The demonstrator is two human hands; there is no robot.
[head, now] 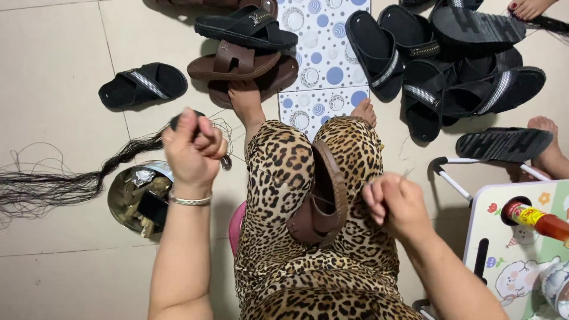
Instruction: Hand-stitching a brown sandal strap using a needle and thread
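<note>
A brown sandal point(323, 201) lies in the person's lap, wedged between the two thighs in leopard-print trousers point(278, 178), its sole edge turned up and its buckled strap hanging at the lower end. The right hand point(396, 204) hovers just to the right of the sandal, close to its upper rim, with the fingers curled tight into a pinch; what it grips is too fine to make out, though a thin thread point(284, 178) runs across the left thigh toward it. The left hand point(192, 148) is raised well to the left of the sandal, above the floor, closed in a fist around a dark handle-like tool end, with thin thread strands looping beside it; a bracelet point(189, 200) circles its wrist. Below that hand a round metal tin point(121, 195) of small odds and ends sits on the tiled floor point(53, 89), and a bundle of black threads point(71, 181) trails off to the left. Ahead of the knees, a black sandal point(142, 84) lies alone, a stack of brown sandals point(237, 65) rests beside a dotted mat point(326, 65), and a heap of black sandals point(450, 65) spreads to the right. A small folding table's surface point(510, 237) at lower right carries a red bottle point(536, 219).
</note>
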